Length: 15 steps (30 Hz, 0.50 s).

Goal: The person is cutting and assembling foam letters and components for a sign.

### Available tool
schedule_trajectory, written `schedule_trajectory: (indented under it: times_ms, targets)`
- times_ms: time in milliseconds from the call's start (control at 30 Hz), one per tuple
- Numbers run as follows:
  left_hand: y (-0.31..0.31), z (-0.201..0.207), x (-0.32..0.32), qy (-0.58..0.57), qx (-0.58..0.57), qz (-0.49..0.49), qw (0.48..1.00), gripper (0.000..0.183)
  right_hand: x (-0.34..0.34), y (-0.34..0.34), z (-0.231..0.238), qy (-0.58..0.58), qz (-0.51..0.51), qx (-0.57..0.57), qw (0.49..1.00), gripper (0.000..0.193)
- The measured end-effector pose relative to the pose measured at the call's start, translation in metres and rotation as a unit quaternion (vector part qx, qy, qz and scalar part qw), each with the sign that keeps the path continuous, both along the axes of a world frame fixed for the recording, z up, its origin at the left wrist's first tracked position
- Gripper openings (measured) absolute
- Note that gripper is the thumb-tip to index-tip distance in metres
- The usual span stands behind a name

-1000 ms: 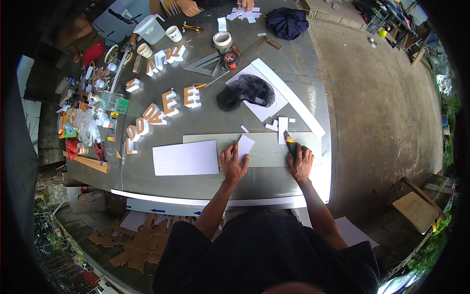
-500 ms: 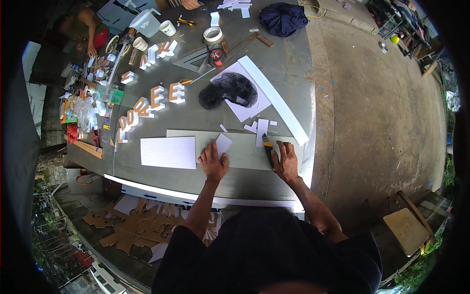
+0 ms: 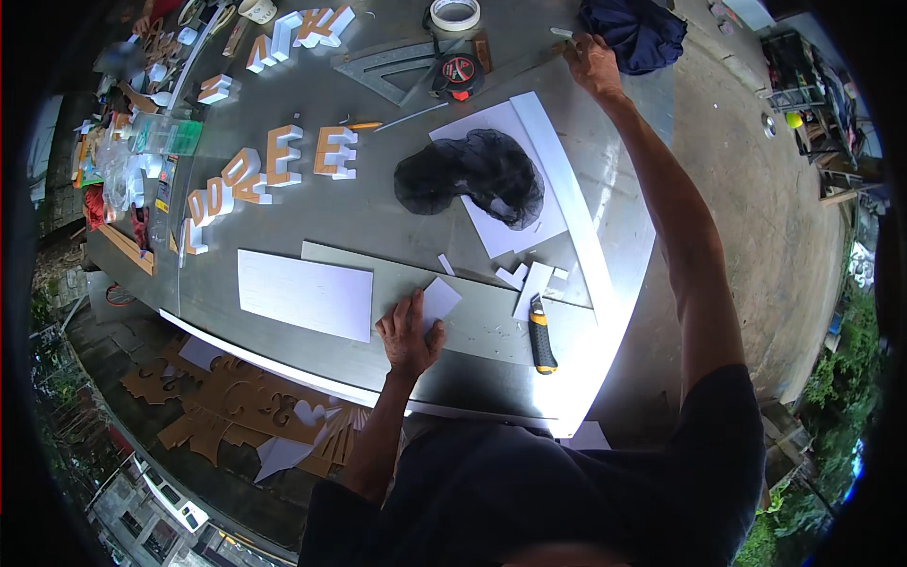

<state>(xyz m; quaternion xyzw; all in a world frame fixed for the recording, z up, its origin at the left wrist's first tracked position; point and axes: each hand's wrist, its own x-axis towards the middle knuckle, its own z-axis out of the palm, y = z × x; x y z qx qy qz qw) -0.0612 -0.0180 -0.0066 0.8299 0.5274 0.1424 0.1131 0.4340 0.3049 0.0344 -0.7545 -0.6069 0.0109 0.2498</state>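
My left hand (image 3: pixel 406 335) is at the near middle of the metal table, fingers and thumb closed on the edge of a small white sheet piece (image 3: pixel 441 300). My right arm stretches to the far right, where my right hand (image 3: pixel 593 68) closes over the handle end of a try square, whose thin blade (image 3: pixel 524 68) runs left from the fingers. The hand mostly hides the handle. A black and yellow utility knife (image 3: pixel 542 338) lies near the table's right edge, its tip by narrow white strips (image 3: pixel 535 288). Left of my left hand lies a larger white sheet (image 3: pixel 305 295).
Black netting (image 3: pixel 472 180) rests on white sheet beside a long white strip (image 3: pixel 567 208). Beyond are a tape measure (image 3: pixel 458 76), a metal set square (image 3: pixel 378 76), a tape roll (image 3: pixel 455 13) and dark blue cloth (image 3: pixel 642 36). Several block letters (image 3: pixel 283 156) stand at left.
My right hand has left the utility knife on the table and reached far forward to the try square. My left hand stays on the small white piece. The view has shifted.
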Motion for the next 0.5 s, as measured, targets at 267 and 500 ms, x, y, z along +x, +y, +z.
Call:
schedule_trajectory:
  times_ms: [267,500]
  targets:
    - [-0.002,-0.008,-0.003,0.01,-0.027,0.008,1.0,0.07,0.04,0.139,-0.013,0.468,-0.058,-0.03,0.881,0.068]
    - [0.0,-0.007,-0.004,0.014,-0.029,0.01,0.999,0.069,0.042,0.159,-0.032,0.44,-0.121,0.015,0.89,0.036]
